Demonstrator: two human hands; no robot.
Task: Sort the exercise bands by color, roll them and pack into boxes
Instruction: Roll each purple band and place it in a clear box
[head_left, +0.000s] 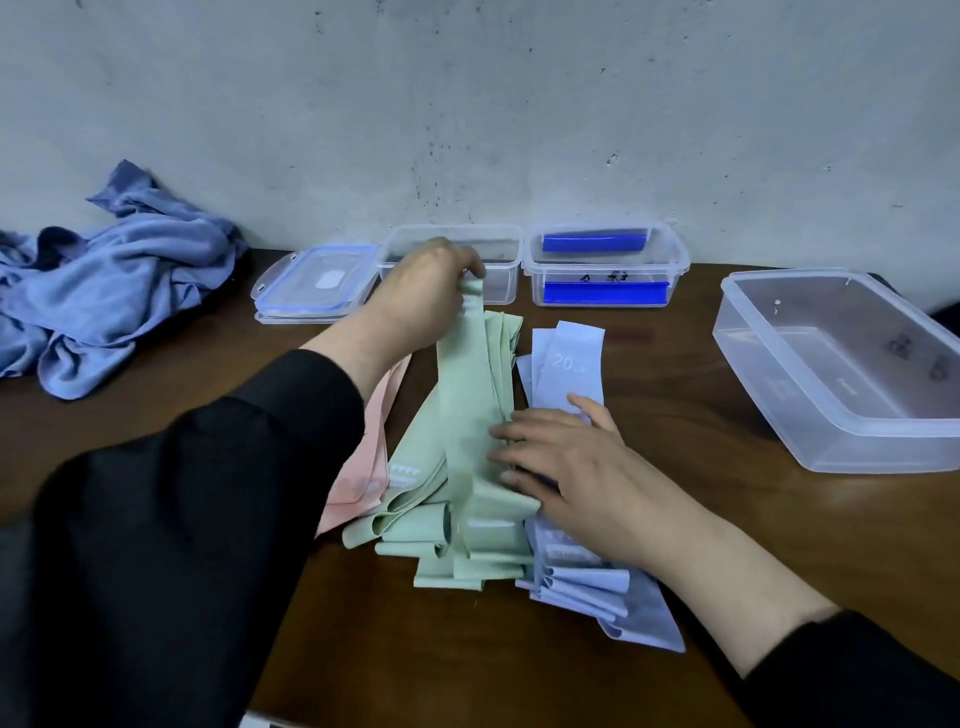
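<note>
Head view: two hands at work on a heap of exercise bands on a brown table (675, 364).

Left hand (421, 296) pinches the far end of a green band (462, 395), lifting it above the green pile (441, 525); right hand (566, 457) lies flat with straight fingers across green and lilac bands (576, 582). Pink bands (369, 457) sit under the left wrist. Beyond the left hand stand a clear box (498, 283), lids (317, 283) and a blue-clipped box (602, 270); right of the right hand, a large open box (831, 415). Blue cloth (114, 291) lies far left.
</note>
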